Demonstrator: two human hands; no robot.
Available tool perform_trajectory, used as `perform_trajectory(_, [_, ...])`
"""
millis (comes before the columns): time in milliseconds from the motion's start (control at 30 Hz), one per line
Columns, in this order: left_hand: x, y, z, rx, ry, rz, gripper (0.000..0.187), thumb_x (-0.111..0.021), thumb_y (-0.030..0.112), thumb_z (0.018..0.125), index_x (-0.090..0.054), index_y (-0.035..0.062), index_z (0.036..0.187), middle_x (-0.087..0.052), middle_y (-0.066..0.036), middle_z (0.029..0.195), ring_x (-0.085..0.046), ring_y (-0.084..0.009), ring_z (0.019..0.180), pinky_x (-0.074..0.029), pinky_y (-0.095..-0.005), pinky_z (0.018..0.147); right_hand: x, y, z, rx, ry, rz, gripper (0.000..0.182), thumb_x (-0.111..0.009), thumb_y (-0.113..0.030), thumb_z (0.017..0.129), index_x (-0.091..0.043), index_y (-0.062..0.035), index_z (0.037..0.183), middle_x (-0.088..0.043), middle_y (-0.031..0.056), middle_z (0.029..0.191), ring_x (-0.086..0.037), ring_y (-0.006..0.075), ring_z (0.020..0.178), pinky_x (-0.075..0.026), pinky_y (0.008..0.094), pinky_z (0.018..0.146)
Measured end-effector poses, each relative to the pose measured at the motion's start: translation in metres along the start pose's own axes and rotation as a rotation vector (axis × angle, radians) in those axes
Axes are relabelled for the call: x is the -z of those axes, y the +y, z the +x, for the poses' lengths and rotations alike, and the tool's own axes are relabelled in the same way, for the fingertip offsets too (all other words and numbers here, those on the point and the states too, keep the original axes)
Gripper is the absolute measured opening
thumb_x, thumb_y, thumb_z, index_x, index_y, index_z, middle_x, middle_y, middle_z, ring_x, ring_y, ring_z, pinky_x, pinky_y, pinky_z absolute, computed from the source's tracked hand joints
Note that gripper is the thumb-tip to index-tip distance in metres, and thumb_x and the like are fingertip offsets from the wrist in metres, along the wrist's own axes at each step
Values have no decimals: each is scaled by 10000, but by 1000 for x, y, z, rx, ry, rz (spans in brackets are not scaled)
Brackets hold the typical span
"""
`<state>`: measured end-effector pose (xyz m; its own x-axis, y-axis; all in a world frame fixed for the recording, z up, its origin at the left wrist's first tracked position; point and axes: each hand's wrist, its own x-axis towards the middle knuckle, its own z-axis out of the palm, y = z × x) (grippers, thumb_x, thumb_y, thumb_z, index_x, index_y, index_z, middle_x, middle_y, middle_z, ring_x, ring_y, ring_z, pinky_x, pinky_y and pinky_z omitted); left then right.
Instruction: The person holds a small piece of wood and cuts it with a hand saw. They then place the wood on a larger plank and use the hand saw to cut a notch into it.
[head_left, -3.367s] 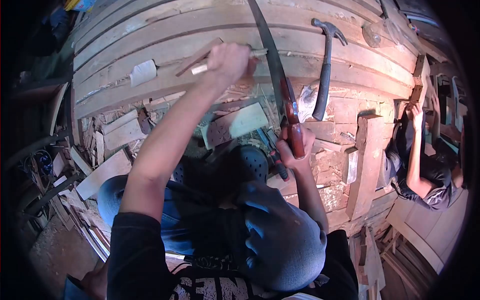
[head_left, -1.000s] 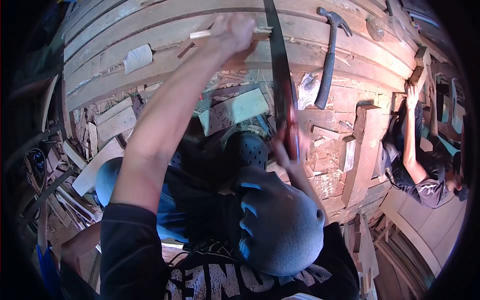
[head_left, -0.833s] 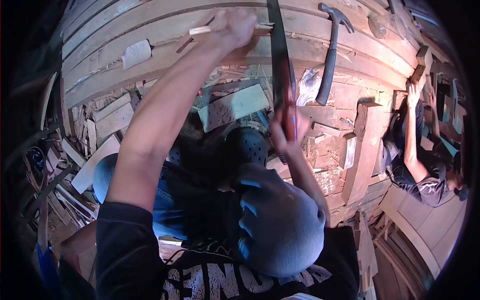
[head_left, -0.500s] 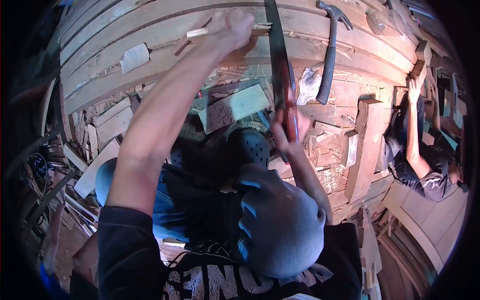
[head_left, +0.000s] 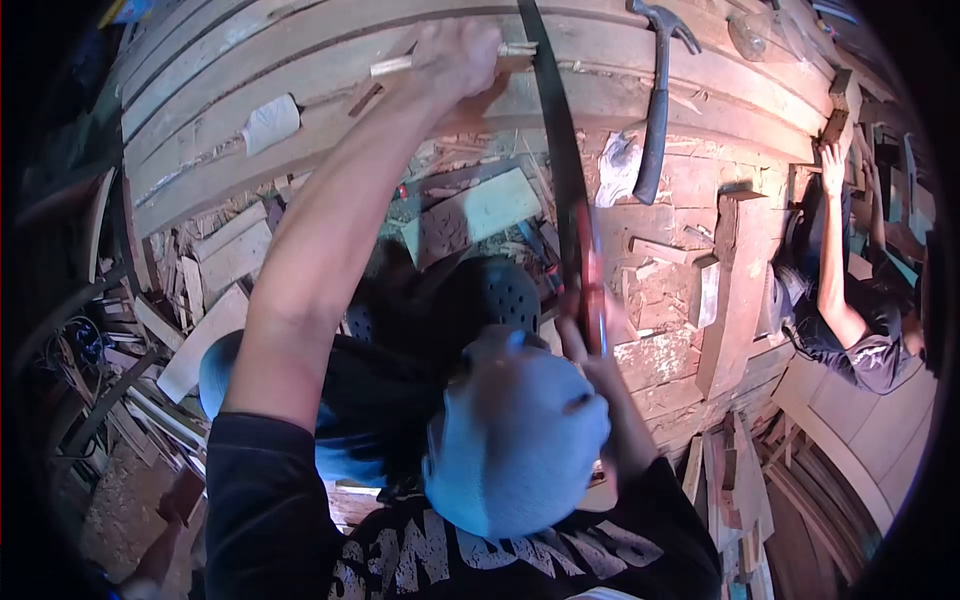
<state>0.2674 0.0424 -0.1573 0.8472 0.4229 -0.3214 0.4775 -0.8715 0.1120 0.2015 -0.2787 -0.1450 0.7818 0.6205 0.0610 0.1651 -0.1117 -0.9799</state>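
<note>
My left hand (head_left: 455, 58) is closed in a fist round a slim pale wood strip (head_left: 390, 67), pinning it down across the planked bench (head_left: 330, 60), with 1 end poking out on each side of my knuckles. A reddish-brown strip (head_left: 365, 98) slants out beside that wrist. My right hand (head_left: 598, 325), blurred, is wrapped round the red-brown handle of the saw (head_left: 557, 115), its fingers curled in with the long dark blade running away from me past the right end of the pale strip. Blade and strip end meet or nearly meet; from this angle I can't fairly say whether the teeth touch. To the right of the blade lies a claw hammer (head_left: 656, 115), its head on the bench and its dark grip reaching over the near edge, just beside a crumpled white scrap (head_left: 618, 165). On the floor in front of my perforated shoe (head_left: 512, 292) lies a pale board (head_left: 480, 213) among shavings. Farther right, beyond a thick timber (head_left: 733, 295), another person's hand (head_left: 832, 170) reaches up close to a short wood block (head_left: 845, 95).
</note>
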Motion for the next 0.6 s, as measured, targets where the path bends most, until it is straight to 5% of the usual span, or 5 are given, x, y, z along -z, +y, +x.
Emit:
perform_trajectory(33, [-3, -2, 2, -3, -1, 0, 233, -696, 267, 749, -706, 92, 903, -677, -167, 926, -647, -326, 915, -498, -441, 811, 14, -3, 0, 194, -133, 12, 144, -583, -42, 606, -443, -78, 603, -418, 20, 536, -401, 108, 482, -375, 272, 480])
perform_trajectory(233, [5, -5, 6, -36, -44, -8, 311, -688, 365, 769, -702, 108, 943, -674, -183, 932, -652, -335, 910, -505, -437, 822, -20, -2, 58, 7, -133, -64, 146, -583, 21, 668, -459, -54, 665, -454, 4, 595, -415, 91, 519, -360, 240, 478])
perform_trajectory(400, [4, -7, 8, -61, -17, -109, 178, -625, 162, 746, -717, 46, 846, -685, -186, 904, -664, -325, 893, -521, -433, 800, 6, 1, 17, 123, -198, -40, 119, -570, -5, 643, -462, -54, 645, -492, 19, 602, -486, 104, 519, -399, 255, 480])
perform_trajectory(567, [10, -10, 7, -78, 3, -132, 179, -623, 163, 737, -717, 43, 831, -685, -189, 869, -672, -331, 850, -525, -437, 783, -19, 7, 49, -376, -130, 180, 207, -657, -122, 665, -456, -91, 627, -446, -17, 567, -413, 88, 496, -336, 241, 453])
perform_trajectory(600, [10, -11, 9, -80, -2, -126, 182, -624, 172, 737, -716, 43, 828, -685, -189, 868, -673, -330, 851, -524, -441, 779, -16, 11, 36, -61, -80, -58, 202, -670, -103, 669, -471, -79, 641, -476, -14, 564, -441, 88, 478, -349, 251, 450])
